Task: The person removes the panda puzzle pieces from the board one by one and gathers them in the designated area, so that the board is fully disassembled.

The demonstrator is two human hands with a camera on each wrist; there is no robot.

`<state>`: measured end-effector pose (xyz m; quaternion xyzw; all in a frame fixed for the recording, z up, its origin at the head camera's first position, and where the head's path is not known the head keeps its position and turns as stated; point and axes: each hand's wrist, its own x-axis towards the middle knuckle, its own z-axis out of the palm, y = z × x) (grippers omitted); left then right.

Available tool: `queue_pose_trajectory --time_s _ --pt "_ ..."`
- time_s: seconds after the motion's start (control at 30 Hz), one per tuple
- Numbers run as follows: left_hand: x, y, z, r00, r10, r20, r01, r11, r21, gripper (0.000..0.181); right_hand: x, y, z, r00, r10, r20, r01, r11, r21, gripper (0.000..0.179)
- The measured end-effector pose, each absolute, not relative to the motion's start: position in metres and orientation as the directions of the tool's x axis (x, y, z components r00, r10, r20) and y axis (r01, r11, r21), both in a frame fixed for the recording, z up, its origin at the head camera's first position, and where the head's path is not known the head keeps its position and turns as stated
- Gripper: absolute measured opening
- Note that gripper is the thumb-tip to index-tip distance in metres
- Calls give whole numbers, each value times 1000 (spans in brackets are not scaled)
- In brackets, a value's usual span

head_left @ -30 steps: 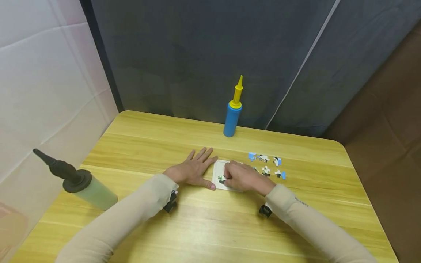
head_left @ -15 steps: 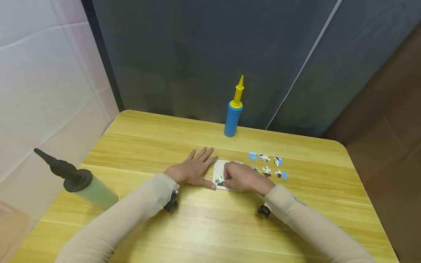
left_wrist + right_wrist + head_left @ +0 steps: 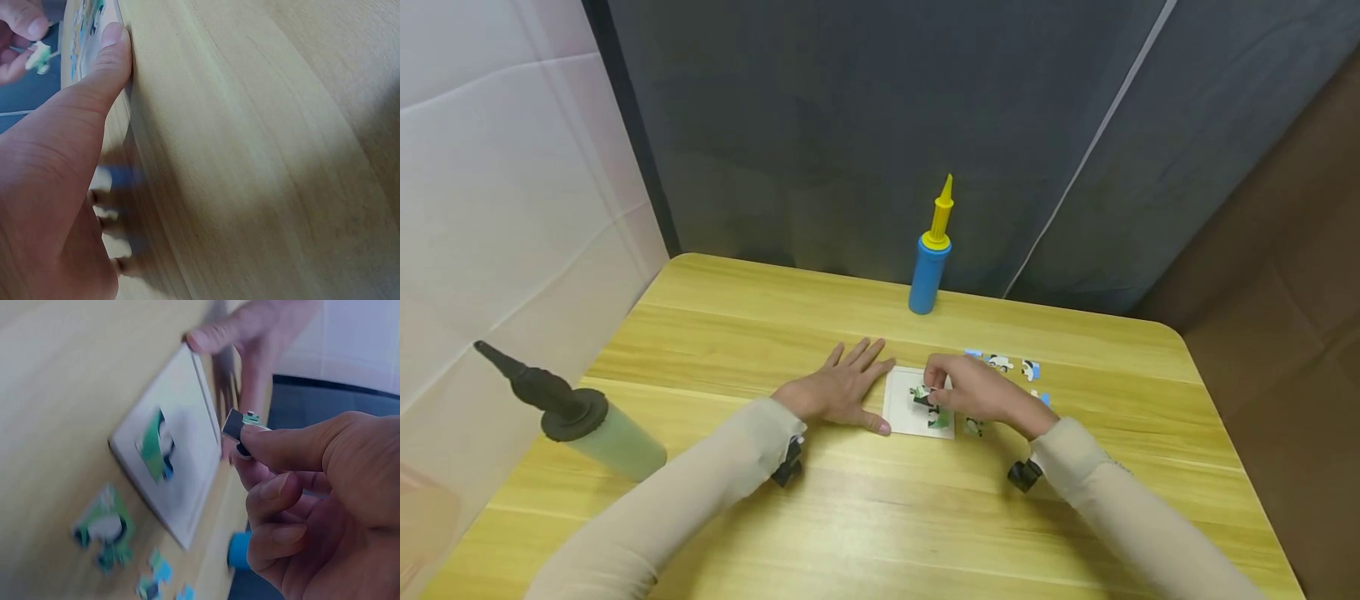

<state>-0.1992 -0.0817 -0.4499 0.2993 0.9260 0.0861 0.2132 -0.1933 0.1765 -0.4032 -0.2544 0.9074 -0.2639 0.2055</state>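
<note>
My right hand (image 3: 973,387) pinches a jigsaw piece (image 3: 921,395) between thumb and fingers, above a white puzzle tray (image 3: 898,387). In the right wrist view this piece (image 3: 234,425) shows black and green parts and is held clear of the tray (image 3: 187,506). Another jigsaw piece (image 3: 938,418), largely green, lies in the tray's near right part. My left hand (image 3: 841,392) rests on the table with fingers spread, its thumb (image 3: 112,53) at the tray's left edge. Just right of the tray lies a loose green piece (image 3: 973,427).
Several loose jigsaw pieces (image 3: 1000,362) lie right of the tray, some hidden by my right hand. A blue and yellow hand pump (image 3: 927,275) stands at the table's back. A green and black pump (image 3: 617,437) is at the left. Dark fabric (image 3: 820,142) hangs behind the table.
My right hand has lifted the jigsaw piece from the tray's near left corner and moved slightly right. The piece at the tray's near right is now uncovered. My left hand stays in place.
</note>
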Motion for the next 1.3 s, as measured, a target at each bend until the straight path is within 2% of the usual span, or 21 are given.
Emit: queue_pose_trajectory --time_s 0.2,0.4,0.6,1.03,1.3 --pt "-200 -83 -450 -731 591 -342 518 806 285 114 -195 200 -394 -820 -539 -193 -364 751 -551 4" --pt "-200 -85 -450 -729 597 -335 520 801 298 114 -198 222 -391 -824 -542 -165 -383 748 -542 5" --pt "-199 -86 -450 -728 601 -331 520 798 304 114 -199 243 -389 -825 -531 -196 -369 768 -524 9" --pt "-200 -86 -451 -730 599 -329 519 800 302 114 -196 277 -390 -725 -594 -348 -400 775 -489 14" --pt "-201 -85 -451 -729 601 -327 521 798 304 114 -193 288 -402 -705 -587 -397 -371 783 -499 15"
